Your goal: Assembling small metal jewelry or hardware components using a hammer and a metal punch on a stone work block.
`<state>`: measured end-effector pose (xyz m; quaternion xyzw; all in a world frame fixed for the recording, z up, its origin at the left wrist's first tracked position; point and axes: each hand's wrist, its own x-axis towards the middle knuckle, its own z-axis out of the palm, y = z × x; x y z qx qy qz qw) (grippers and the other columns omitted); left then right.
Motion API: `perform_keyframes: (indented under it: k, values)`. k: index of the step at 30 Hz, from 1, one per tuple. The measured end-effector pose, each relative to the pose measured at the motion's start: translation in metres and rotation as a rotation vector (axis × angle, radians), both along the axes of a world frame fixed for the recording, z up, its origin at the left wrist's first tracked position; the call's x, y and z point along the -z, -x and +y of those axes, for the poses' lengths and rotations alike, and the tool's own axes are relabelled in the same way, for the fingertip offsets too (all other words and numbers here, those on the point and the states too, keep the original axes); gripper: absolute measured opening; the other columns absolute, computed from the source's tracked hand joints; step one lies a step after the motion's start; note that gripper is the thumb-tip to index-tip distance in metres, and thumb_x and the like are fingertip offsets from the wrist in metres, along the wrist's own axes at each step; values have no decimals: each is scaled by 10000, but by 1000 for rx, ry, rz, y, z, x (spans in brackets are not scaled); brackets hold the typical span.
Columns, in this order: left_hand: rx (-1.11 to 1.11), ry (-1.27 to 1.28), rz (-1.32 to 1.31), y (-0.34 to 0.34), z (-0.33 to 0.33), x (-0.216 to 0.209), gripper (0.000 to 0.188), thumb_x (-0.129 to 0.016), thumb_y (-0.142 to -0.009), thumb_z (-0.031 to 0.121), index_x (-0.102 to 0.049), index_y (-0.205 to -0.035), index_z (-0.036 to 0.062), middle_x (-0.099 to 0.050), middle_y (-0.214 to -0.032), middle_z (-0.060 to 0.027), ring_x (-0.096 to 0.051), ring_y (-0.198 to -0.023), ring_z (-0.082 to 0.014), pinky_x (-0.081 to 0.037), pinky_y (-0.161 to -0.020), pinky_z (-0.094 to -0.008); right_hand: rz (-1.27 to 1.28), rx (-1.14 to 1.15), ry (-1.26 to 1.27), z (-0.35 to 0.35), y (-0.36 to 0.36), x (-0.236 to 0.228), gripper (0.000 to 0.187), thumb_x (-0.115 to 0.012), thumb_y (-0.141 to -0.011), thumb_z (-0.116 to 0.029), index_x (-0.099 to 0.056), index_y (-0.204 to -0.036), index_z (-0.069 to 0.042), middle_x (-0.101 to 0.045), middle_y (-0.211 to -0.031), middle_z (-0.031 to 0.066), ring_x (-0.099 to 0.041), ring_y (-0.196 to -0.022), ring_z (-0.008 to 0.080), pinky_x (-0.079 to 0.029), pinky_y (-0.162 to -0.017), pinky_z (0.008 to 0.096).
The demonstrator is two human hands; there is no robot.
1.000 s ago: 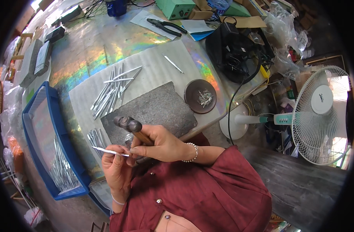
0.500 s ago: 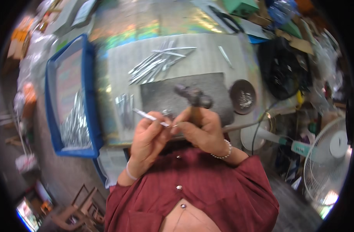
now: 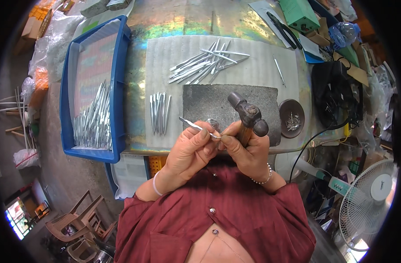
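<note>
My left hand point(image 3: 189, 147) is closed, pinching a slim silvery metal strip point(image 3: 190, 123) between thumb and fingers. The strip's far end sticks out to the upper left. My right hand point(image 3: 248, 151) is wrapped round the wooden handle of a ball-peen hammer point(image 3: 249, 115), its dark head up. At the same time, my right thumb and forefinger meet at the strip's near end; a tiny part there is too small to make out. Both hands are in front of a dark grey stone slab point(image 3: 200, 98). A round brown dish point(image 3: 284, 109) of small metal pieces lies right of the slab.
A pile of metal strips point(image 3: 202, 65) lies on a white foam sheet point(image 3: 156, 57), with a small row point(image 3: 160, 114) to the left. A blue tray point(image 3: 118, 87) holds many more. One piece point(image 3: 279, 70) lies apart. A fan point(image 3: 367, 197) stands right, near a black cable point(image 3: 314, 136).
The whole view has shifted, so the table sits farther right, and the blur has gone. Both hands keep their holds on the strip and the hammer, fingertips close together.
</note>
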<state>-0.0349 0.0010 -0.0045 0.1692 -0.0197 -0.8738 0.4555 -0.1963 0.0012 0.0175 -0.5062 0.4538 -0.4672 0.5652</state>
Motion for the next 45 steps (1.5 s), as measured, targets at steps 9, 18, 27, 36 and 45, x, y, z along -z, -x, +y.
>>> perform_keyframes:
  k: [9,18,27,36,45]
  values:
    - [-8,-53,12,1,8,6,170,-600,-909,208,-588,-999,64,-629,-903,-58,-533,-682,-100,-450,-640,-247,345,91,420,3,-3,7,214,-707,-798,-93,-541,-913,-20,-611,-718,78,-608,-549,212,-467,-498,285]
    - [-72,-104,-43,2,15,8,151,-597,-911,198,-595,-1003,78,-621,-902,-40,-560,-715,-102,-458,-657,-251,190,-6,266,-4,-4,12,168,-683,-814,-49,-539,-889,-5,-615,-673,92,-620,-561,173,-471,-516,277]
    - [-76,-51,-84,5,13,5,134,-584,-919,189,-591,-992,77,-617,-893,-42,-557,-714,-109,-461,-653,-252,209,61,376,-2,-5,20,91,-671,-822,-8,-583,-808,6,-613,-742,63,-551,-595,102,-435,-530,231]
    - [-170,-20,-153,-19,7,4,131,-571,-925,192,-576,-1002,86,-638,-975,-94,-562,-704,-124,-462,-648,-255,264,-87,35,-12,18,16,353,-732,-759,-61,-563,-1060,10,-564,-714,18,-477,-570,43,-378,-527,194]
    - [-209,153,-323,-38,10,12,122,-560,-930,169,-546,-1009,78,-624,-958,-113,-550,-670,-114,-440,-597,-228,721,-243,233,-17,5,14,449,-725,-750,-77,-536,-1153,-15,-598,-971,137,-621,-820,266,-486,-706,349]
